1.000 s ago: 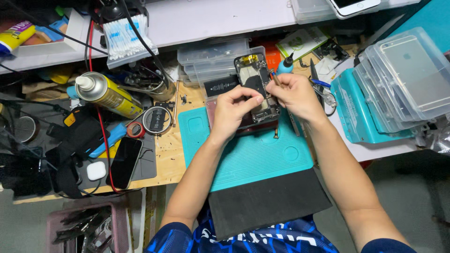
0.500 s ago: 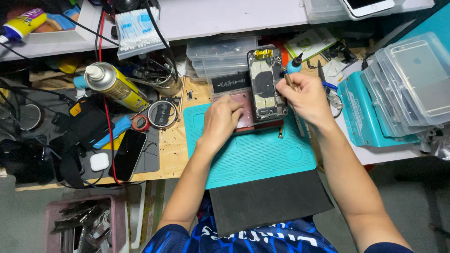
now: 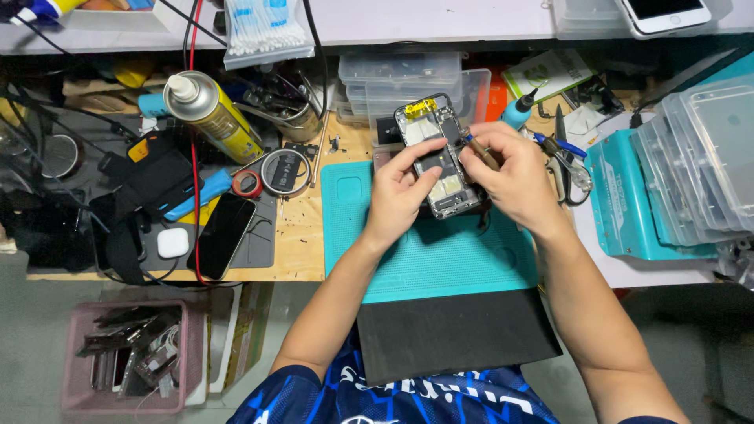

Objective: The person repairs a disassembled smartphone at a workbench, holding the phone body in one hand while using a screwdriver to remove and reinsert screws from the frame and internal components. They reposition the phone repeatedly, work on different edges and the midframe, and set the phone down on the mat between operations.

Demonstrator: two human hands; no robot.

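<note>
Black rubber sheet (image 3: 455, 334) lies nearest to the person, partly over the teal mat (image 3: 424, 259) on the bench (image 3: 302, 235). Above the mat, both hands hold an opened phone (image 3: 437, 161), its inside parts facing up, tilted and lifted a little off the mat. The left hand (image 3: 397, 196) grips the phone on its left edge, with the fingers closed on the frame. The right hand (image 3: 510, 173) pinches a thin tool (image 3: 477, 151) whose tip touches the upper inside of the phone.

I think the tool may slip, because the phone is only held in the hand and not flat on the mat; then the tip could scratch a small part or tear a thin cable. A loose screw could also fall and get lost among the clutter.

Further left I count one dark phone (image 3: 222, 234) lying flat, one white earbud case (image 3: 172, 243) and one yellow spray can (image 3: 212, 116). At the right stand clear plastic boxes (image 3: 707, 157) in a stack; how many, I cannot tell. On the far shelf lies one white phone (image 3: 666, 14).
</note>
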